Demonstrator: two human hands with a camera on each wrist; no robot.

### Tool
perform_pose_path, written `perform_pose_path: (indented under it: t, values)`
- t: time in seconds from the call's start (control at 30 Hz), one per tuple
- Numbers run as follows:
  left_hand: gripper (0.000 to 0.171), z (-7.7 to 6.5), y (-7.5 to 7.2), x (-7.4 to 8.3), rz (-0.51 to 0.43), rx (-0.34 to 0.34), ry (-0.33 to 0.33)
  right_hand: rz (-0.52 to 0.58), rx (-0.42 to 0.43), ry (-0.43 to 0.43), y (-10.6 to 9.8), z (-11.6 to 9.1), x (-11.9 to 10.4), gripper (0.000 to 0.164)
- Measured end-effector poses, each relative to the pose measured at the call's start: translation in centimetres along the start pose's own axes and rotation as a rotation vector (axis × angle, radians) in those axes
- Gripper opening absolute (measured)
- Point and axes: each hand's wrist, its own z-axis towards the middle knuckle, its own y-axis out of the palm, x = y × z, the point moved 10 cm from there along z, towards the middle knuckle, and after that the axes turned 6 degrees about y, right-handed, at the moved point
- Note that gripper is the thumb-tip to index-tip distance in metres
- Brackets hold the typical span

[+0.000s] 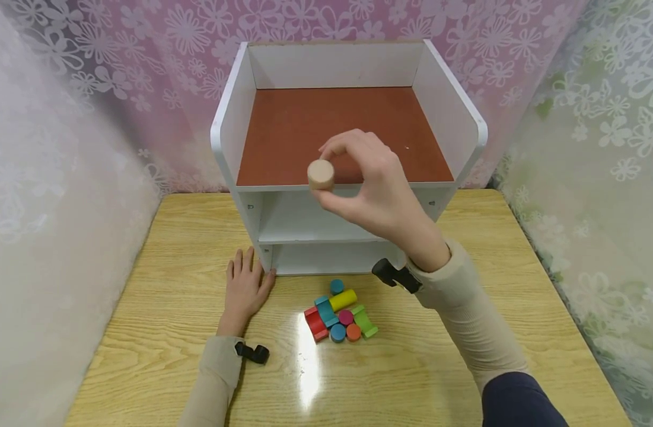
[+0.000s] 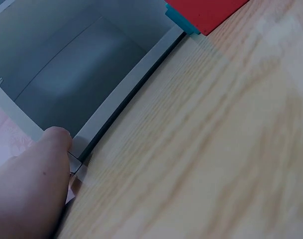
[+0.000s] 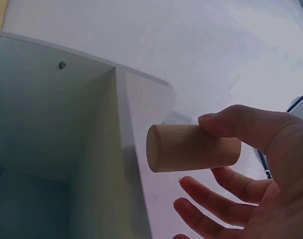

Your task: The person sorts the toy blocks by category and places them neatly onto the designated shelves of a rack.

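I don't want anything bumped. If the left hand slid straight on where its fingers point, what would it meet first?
Probably the white shelf unit, at its near left corner: the left hand has its thumb close by there. Depth is unclear, so the fingers might pass alongside.

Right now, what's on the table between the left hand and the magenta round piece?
Head view: bare tabletop nearest the left hand, then the red block, then the teal block beside the magenta round piece.

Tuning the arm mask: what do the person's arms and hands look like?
Left hand and right hand are ungloved. Beige sleeves with broad cuffs; navy fabric higher up on the right. A small black device at each cuff.
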Motion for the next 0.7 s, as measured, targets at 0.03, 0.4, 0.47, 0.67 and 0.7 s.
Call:
perform_pose_path:
  t: [0.03,0.4,0.47,0.67,0.7]
  values:
    - [0.059,0.0,0.0,0.0,-0.001,0.002,-0.001,0.004,-0.003,0.007,0.3,0.4,0.3,0.029]
    - [0.059,-0.1,-0.1,0.2,-0.006,0.012,0.005,0.035,-0.068,0.209,3.3,3.6,3.6,0.032]
    - [0.059,-0.1,-0.2,0.1,-0.007,0.016,0.006,0.039,-0.076,0.247,3.7,4.1,4.1,0.033]
    - [0.06,-0.1,-0.2,0.1,-0.003,0.015,0.006,0.046,-0.099,0.338,4.9,5.0,5.2,0.033]
    - [0.06,-0.1,-0.2,0.1,-0.003,0.017,0.009,0.044,-0.106,0.35,5.1,5.0,5.3,0.033]
